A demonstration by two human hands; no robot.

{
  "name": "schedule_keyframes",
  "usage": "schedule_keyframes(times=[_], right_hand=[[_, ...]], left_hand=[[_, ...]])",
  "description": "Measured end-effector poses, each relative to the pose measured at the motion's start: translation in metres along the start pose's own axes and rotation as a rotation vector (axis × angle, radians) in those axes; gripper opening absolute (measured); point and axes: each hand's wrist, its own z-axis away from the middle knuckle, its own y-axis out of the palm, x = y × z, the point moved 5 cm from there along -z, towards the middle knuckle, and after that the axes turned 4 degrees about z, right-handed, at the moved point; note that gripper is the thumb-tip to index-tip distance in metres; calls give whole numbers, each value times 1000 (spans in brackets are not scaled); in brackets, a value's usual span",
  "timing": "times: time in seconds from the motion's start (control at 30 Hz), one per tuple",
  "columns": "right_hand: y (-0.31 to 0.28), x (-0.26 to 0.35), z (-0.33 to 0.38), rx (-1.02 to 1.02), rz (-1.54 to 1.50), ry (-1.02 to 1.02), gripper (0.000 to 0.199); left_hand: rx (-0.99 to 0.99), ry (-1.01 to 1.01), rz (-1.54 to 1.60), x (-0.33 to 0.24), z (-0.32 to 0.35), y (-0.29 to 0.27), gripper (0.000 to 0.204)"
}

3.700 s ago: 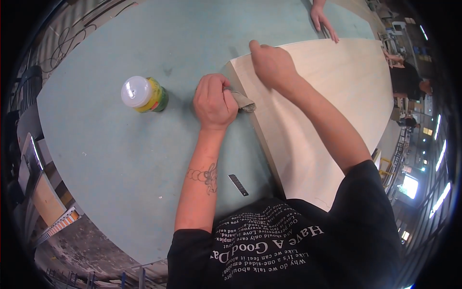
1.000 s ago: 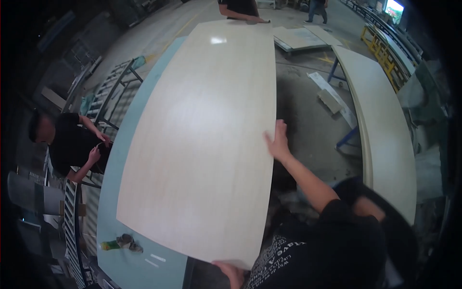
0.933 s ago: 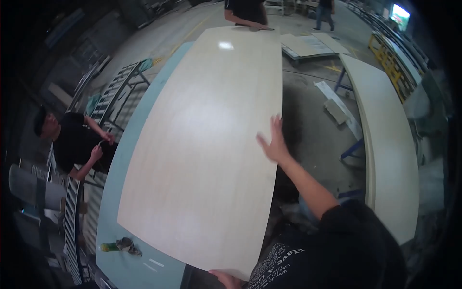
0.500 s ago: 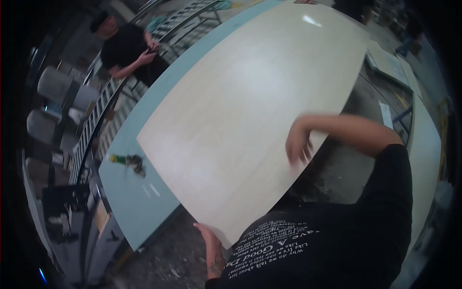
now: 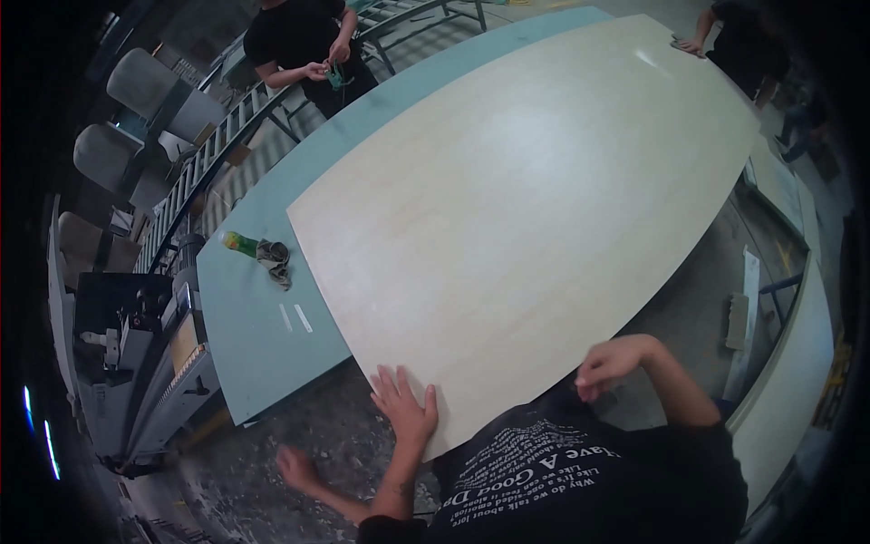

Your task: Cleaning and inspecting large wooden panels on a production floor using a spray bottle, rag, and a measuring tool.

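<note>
A large pale wood-look panel lies across a longer green board. My left hand is open on the panel's near left corner, fingers spread and palm down. At the near right edge of the panel my right hand is closed, its fingers curled; anything inside them is hidden. Another blurred hand reaches in below my left forearm, over the floor, and I cannot tell whose it is.
On the green board lie a green bottle, a crumpled grey rag and two pale strips. A co-worker behind it handles something green. Another person's hand touches the panel's far corner. A roller conveyor runs behind; more panels stand right.
My left hand has gone from gripping the panel's edge to lying flat on top. My right hand has drawn back toward me from over the panel. The view has shifted.
</note>
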Motion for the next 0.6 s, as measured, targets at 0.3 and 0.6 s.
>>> schedule_keyframes(times=[0.3, 0.6], right_hand=[[98, -125, -93, -734, -412, 209, 41], [123, -86, -134, -1191, -1381, -513, 59]], left_hand=[[-125, 177, 513, 27, -228, 13, 58], [-279, 122, 846, -22, -189, -20, 54]])
